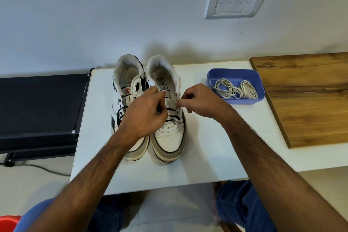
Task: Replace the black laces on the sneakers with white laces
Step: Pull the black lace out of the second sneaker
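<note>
I see two white high-top sneakers standing side by side on the white table (197, 165), toes toward me. The right sneaker (167, 137) keeps only its lowest rows of black lace (172, 117) across the eyelets; its tongue is pulled up and the upper eyelets look bare. The left sneaker (130, 81) has a loop of its black lace (119, 117) showing at its outer side. Two coiled white laces (234, 89) lie in a blue tray (212, 75), near the right sneaker.

My left forearm covers most of the left sneaker's front, so I cannot tell how much of its lacing is in place. The lace end in my fingers is largely hidden.

My left hand (145, 117) is curled over the right sneaker's lacing, fingers closed on black lace. My right hand (199, 100) pinches thumb and forefinger at the sneaker's right eyelet edge; what it pinches I cannot make out.
</note>
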Demonstrator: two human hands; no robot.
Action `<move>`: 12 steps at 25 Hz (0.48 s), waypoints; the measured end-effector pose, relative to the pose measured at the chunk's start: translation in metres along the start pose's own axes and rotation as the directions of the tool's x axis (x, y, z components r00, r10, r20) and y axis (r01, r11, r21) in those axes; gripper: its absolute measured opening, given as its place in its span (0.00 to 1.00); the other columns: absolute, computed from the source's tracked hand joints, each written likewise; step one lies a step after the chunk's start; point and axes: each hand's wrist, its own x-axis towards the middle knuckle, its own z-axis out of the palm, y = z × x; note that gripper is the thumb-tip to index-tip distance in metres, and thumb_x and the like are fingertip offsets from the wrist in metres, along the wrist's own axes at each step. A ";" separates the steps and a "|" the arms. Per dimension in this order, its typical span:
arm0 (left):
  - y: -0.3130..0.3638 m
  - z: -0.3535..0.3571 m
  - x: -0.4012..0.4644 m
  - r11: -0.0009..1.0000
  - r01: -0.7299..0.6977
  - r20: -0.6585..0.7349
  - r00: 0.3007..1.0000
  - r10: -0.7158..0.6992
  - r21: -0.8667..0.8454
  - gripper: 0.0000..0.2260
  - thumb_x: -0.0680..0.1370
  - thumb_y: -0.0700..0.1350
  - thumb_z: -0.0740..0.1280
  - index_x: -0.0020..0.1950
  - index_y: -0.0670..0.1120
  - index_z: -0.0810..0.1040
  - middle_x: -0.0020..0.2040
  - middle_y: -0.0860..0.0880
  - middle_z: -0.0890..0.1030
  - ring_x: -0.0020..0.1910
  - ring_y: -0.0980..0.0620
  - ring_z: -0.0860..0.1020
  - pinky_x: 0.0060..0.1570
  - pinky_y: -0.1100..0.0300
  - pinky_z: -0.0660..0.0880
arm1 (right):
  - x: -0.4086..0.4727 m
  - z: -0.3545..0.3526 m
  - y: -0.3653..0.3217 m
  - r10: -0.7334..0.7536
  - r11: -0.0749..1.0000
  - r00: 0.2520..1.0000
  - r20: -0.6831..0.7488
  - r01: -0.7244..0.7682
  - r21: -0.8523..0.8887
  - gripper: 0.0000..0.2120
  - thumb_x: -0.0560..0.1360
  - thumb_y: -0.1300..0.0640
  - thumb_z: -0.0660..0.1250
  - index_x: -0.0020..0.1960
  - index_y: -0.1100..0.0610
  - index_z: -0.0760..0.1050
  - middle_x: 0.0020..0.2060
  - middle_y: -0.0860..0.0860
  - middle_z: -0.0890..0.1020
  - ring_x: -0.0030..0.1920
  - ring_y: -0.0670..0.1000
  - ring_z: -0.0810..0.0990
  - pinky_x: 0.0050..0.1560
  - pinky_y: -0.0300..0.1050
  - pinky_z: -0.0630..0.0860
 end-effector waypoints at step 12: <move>-0.023 -0.102 -0.023 0.955 0.291 0.537 0.814 -0.221 -0.049 0.15 0.77 0.57 0.67 0.34 0.50 0.78 0.33 0.52 0.80 0.36 0.47 0.78 0.41 0.52 0.73 | -0.007 0.001 -0.005 -0.092 0.961 0.990 -0.106 0.061 -0.268 0.19 0.72 0.35 0.72 0.35 0.49 0.77 0.29 0.45 0.79 0.34 0.44 0.77 0.36 0.43 0.72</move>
